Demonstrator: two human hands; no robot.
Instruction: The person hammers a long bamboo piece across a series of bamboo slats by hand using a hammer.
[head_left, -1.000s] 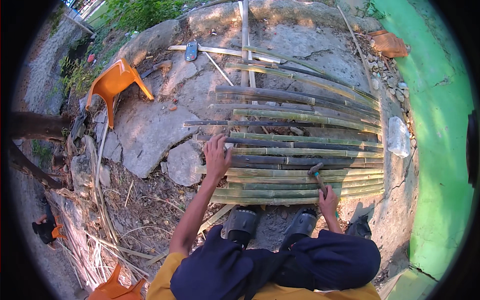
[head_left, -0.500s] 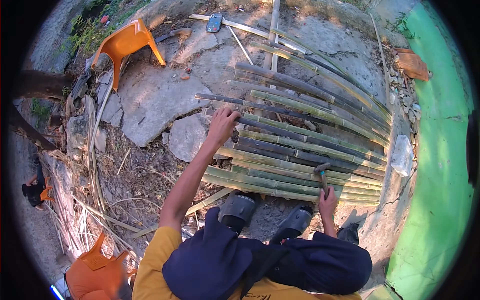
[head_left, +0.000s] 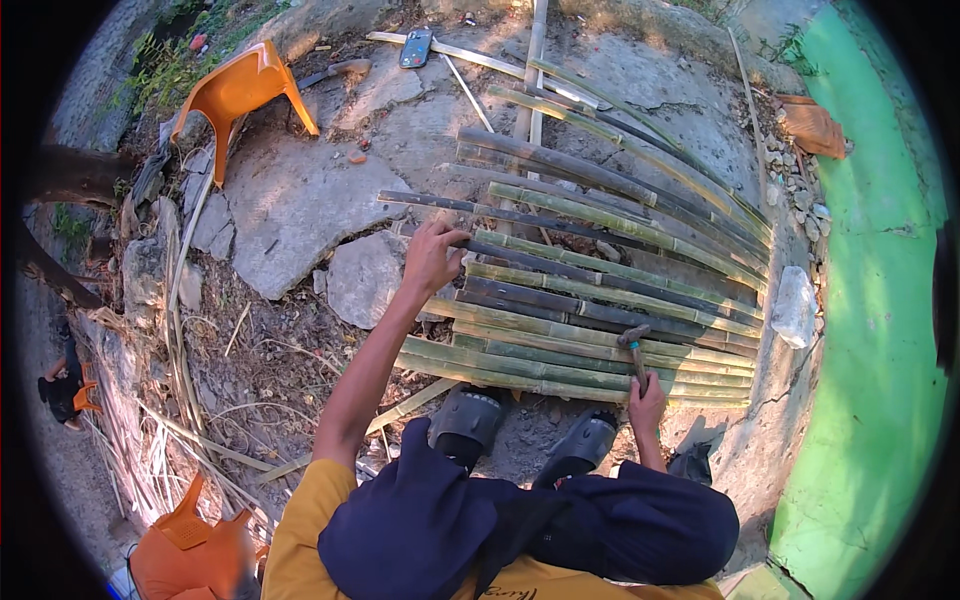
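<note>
Bamboo slats (head_left: 600, 300) under left hand (head_left: 432, 258); right hand (head_left: 646, 405) grips hammer (head_left: 634, 345).

The left hand (head_left: 432, 258) has pushed further out across the bamboo slats (head_left: 600, 300), from the near-middle rows up to a dark slat at their far left end, arm stretched long. The view has swung with it, so the orange chair (head_left: 240, 95) sits higher now, and the slats slant down to the right.

One head-worn fisheye view looks steeply down from above the squatting person – knees at the lower edge, bamboo slats (head_left: 600, 290) ahead, edges bending toward the rim.
</note>
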